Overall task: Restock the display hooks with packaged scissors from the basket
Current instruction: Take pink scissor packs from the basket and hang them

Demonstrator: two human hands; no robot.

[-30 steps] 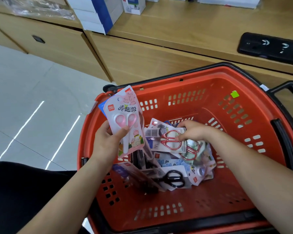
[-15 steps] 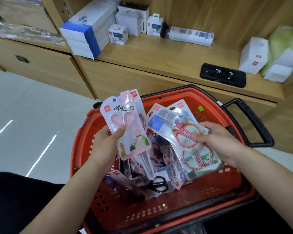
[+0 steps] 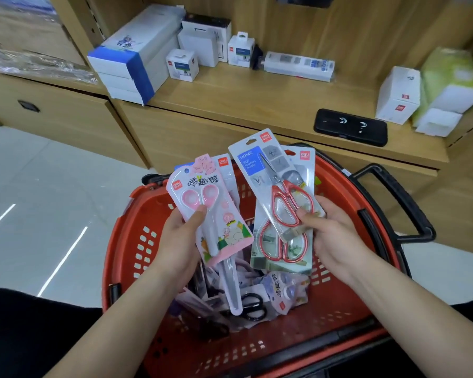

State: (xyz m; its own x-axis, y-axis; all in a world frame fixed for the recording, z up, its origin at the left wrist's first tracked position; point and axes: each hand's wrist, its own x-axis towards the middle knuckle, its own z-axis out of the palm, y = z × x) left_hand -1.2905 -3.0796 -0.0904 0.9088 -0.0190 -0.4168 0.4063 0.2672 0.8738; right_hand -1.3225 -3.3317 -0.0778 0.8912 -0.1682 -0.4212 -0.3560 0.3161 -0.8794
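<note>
My left hand (image 3: 179, 242) grips a pink pack of child scissors (image 3: 202, 197), with at least one more pack tucked behind it, held over the red basket (image 3: 126, 249). My right hand (image 3: 336, 236) holds two packs of red-handled scissors (image 3: 281, 203), fanned apart, thumb on the front pack. Several more scissor packs (image 3: 257, 298) lie in a heap at the basket's bottom, one with black handles. No display hooks are in view.
A wooden shelf (image 3: 257, 96) runs behind the basket with white and blue boxes (image 3: 137, 55), a power strip pack (image 3: 298, 65) and a black phone (image 3: 350, 126). The basket's black handle (image 3: 402, 197) sticks out right. Grey tiled floor lies left.
My right hand has lifted the two red-handled packs out of the basket and raised them upright. My left hand has risen a little with its pink pack. The view has tilted up toward the shelf.
</note>
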